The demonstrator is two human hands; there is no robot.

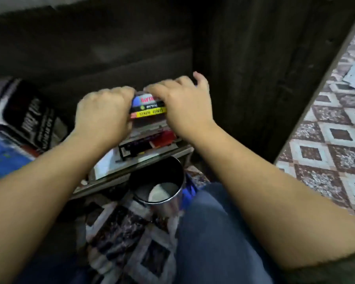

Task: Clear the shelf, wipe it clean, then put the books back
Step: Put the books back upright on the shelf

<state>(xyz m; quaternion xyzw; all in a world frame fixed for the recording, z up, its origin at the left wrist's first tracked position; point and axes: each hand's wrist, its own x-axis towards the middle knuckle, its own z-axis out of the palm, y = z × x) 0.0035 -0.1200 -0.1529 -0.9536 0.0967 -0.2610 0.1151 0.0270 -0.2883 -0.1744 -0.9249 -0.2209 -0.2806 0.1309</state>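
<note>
A small stack of books, with blue, black and yellow spines, lies flat on a low dark shelf. My left hand grips the stack's left end. My right hand is laid over its top and right end, fingers curled around it. Under this stack lie more flat books, one with a red and black cover. The image is blurred, so titles are hard to read.
A steel cup with something white inside stands on the patterned floor just in front of the shelf. Large books lean at the left. A dark wooden side panel rises on the right. My knee in jeans is below.
</note>
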